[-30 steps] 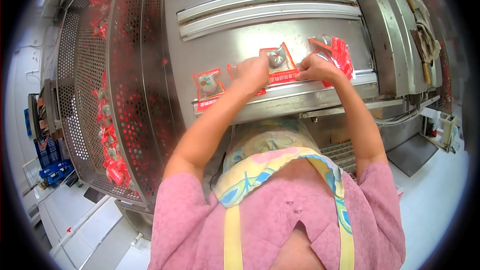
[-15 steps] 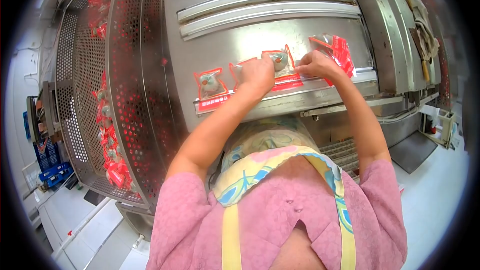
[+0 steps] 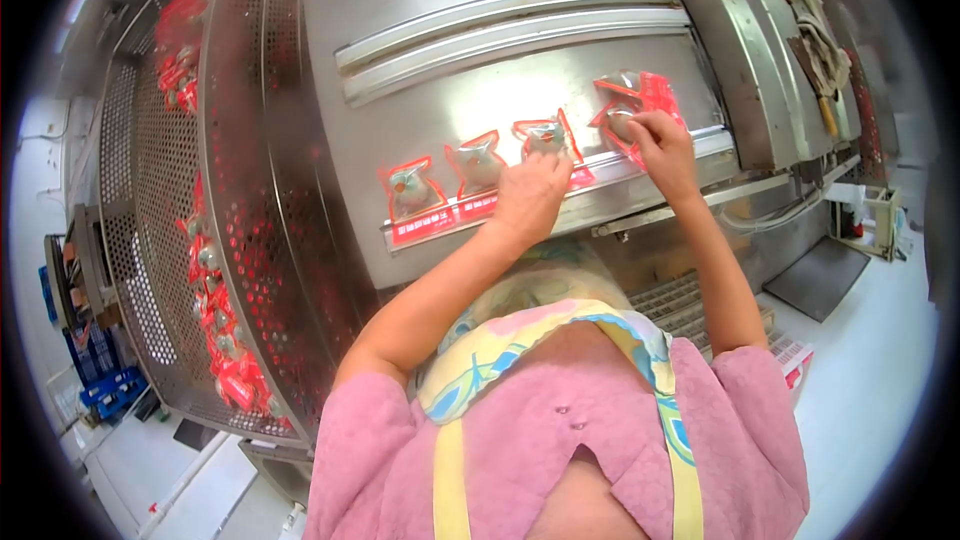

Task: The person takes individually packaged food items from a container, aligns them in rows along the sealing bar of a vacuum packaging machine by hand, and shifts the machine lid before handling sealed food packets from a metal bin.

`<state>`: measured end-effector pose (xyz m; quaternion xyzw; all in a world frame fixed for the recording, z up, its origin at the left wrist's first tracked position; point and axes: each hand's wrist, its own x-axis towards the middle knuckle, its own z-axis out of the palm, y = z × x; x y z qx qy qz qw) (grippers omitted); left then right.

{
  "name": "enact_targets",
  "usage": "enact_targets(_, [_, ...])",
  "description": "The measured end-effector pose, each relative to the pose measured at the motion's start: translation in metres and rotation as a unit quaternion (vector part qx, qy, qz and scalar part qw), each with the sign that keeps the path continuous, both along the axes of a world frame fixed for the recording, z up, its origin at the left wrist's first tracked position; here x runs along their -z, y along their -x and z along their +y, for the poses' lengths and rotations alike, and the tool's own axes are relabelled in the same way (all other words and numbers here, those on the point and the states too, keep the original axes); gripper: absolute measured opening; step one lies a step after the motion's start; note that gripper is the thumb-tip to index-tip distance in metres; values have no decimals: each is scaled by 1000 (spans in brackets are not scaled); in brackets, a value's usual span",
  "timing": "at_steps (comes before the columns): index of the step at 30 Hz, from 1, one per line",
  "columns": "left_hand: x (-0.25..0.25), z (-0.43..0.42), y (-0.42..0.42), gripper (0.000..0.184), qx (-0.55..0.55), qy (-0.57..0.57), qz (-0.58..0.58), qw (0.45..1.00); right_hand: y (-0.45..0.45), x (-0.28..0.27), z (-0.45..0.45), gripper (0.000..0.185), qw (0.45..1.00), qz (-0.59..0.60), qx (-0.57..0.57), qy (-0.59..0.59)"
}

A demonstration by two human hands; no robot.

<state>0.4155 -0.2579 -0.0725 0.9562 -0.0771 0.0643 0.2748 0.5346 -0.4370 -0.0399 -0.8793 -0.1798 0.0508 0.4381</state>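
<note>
Clear plastic packets with red edges, each with a round greyish-green item inside, lie in a row along the near metal bar. The leftmost packet [image 3: 412, 192] and the second packet [image 3: 477, 166] lie flat, red printed ends toward me. My left hand [image 3: 533, 192] has its fingers closed at the near end of the third packet [image 3: 543, 132]. On the right, my right hand [image 3: 666, 152] pinches a fourth packet [image 3: 618, 124] at its side. Another red packet [image 3: 658, 92] lies just beyond that hand, partly overlapped.
The steel table [image 3: 420, 125] carries a pair of raised metal bars [image 3: 520, 35] farther back. At left stands a perforated metal bin [image 3: 160, 270] holding many red packets [image 3: 228, 340]. A grey cloth [image 3: 815, 30] hangs on the machine at right.
My left hand has moved nearer to me, uncovering the second packet, and is at the third packet's near end. My right hand now pinches a fourth packet beside it. The view has shifted slightly.
</note>
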Motion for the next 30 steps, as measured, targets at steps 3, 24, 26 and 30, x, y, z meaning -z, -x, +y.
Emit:
enact_targets(3, [15, -1, 0, 32, 54, -30, 58, 996, -1, 0, -41, 16, 992, -88, 95, 3])
enact_targets(24, [12, -94, -104, 11, -366, 627, 432, 535, -123, 51, -82, 18, 978, -165, -116, -46])
enact_targets(26, [8, -92, -107, 9, -373, 631, 453, 506, -127, 45, -87, 25, 968, -203, -150, -4])
enact_targets(30, [19, -77, -105, 11, -334, 648, 483, 485, -104, -19, -85, 30, 952, -212, -218, -33])
